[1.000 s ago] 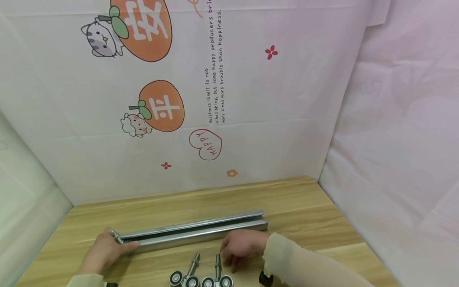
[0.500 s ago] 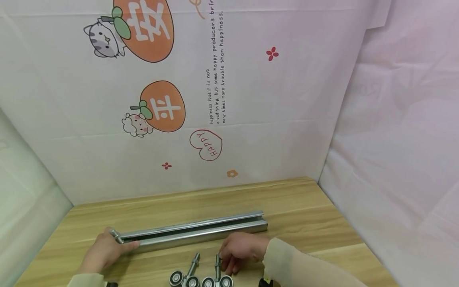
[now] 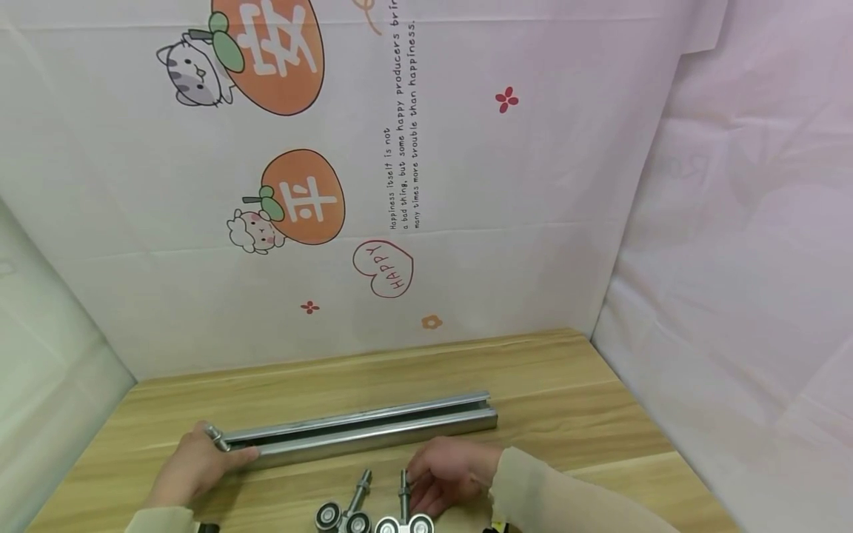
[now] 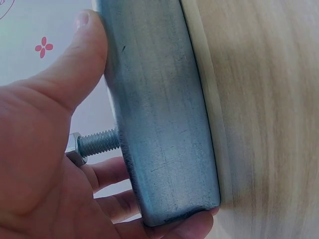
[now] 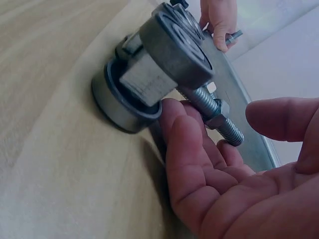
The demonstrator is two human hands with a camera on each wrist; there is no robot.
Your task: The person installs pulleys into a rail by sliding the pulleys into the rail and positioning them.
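A galvanized steel channel rail [image 3: 380, 440] lies on the wooden tabletop, its slot facing up. My left hand [image 3: 200, 463] grips its left end; in the left wrist view the thumb lies along one edge and fingertips wrap the end. A threaded bolt with a nut [image 4: 97, 143] sticks out of the slot beside that palm. Nearer me stand two roller trolleys, the left trolley [image 3: 358, 496] and the right trolley [image 3: 404, 492], bolts upward. Beside the right one is my right hand [image 3: 453, 474]. In the right wrist view its loosely bent fingers lie behind the bolt [image 5: 219, 117], thumb apart from it.
A white printed cloth [image 3: 466, 244] hangs behind the table [image 3: 546, 385], and plain white cloth [image 3: 746, 296] closes off the right side. The trolleys' lower parts are cut off by the head view's bottom edge.
My right hand has lowered slightly and turned, its fingers coming up to the right trolley's bolt. The left hand, rail and trolleys stay where they were.
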